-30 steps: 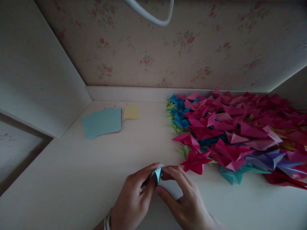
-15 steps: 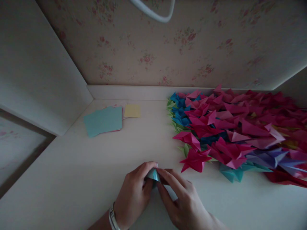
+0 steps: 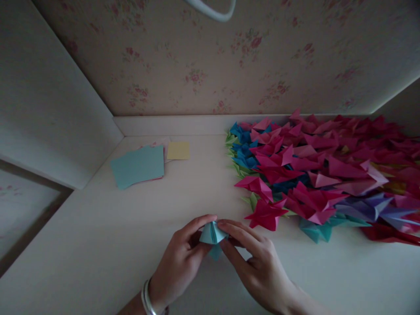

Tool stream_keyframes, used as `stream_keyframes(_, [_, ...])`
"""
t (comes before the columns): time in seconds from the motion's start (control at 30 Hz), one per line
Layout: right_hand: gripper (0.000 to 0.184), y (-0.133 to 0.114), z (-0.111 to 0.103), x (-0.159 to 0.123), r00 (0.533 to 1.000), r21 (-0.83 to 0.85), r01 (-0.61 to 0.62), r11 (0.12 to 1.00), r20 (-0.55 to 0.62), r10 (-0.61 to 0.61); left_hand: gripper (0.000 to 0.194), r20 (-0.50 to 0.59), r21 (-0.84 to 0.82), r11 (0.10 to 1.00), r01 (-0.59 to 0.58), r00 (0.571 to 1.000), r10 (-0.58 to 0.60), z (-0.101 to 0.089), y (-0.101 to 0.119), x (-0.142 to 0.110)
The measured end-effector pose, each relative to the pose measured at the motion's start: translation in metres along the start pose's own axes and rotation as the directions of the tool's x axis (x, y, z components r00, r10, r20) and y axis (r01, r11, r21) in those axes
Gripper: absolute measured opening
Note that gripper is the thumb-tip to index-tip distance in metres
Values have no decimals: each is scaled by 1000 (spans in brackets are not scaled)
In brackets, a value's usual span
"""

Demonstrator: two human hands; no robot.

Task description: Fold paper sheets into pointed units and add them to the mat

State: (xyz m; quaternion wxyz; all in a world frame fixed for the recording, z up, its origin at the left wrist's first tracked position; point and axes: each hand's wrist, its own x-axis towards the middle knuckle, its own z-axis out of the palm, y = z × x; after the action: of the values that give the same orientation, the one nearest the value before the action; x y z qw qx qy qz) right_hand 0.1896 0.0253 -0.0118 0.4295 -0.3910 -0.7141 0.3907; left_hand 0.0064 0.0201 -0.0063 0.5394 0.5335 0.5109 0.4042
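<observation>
A small piece of folded light-blue paper (image 3: 213,234) is held between both hands, just above the white tabletop. My left hand (image 3: 187,249) pinches its left side, thumb below and forefinger along the top. On the opposite side, my right hand (image 3: 252,256) grips the paper between thumb and fingers. The upper part of the paper flares to both sides around a narrow crease in the middle, and a pointed flap hangs below. Fingertips hide its outer edges. Silver bangles (image 3: 148,299) circle my left wrist.
Folded paper flowers (image 3: 311,175), mostly pink with blue, green, purple and teal ones, crowd the right side. Back left lies a stack of teal paper sheets (image 3: 139,166) beside a yellow paper square (image 3: 179,150). Floral wallpaper (image 3: 197,57) and a white panel (image 3: 55,87) border the table.
Both hands have risen slightly and moved a little apart. The folded paper has turned, so that its spread front and the flap below now show. The view has shifted slightly.
</observation>
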Motion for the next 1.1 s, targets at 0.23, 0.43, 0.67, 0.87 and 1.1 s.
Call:
stream_keyframes(0.23, [36, -2, 8, -5, 980, -148, 192, 970, -29, -199, 50, -94, 244, 943, -228, 962, 257, 2, -2, -3])
stream_keyframes(0.43, [33, -5, 8, -10, 954, -196, 295, 935, 15, -298, 42, -113, 48, 993, -104, 988, 109, -3, 10, -4])
stream_keyframes(0.67, [26, -7, 3, -10, 916, -180, 400, 899, 102, -387, 33, -9, -245, 964, 100, 994, -105, -9, 1, -3])
stream_keyframes(0.87, [30, -6, 1, -12, 918, -209, 397, 894, 73, -390, 38, -44, -90, 996, -24, 999, 20, -7, 6, -6])
stream_keyframes(1.1, [36, -5, 8, -14, 959, -234, 274, 933, -3, -282, 60, -33, 232, 920, -315, 943, 331, -1, 0, -8])
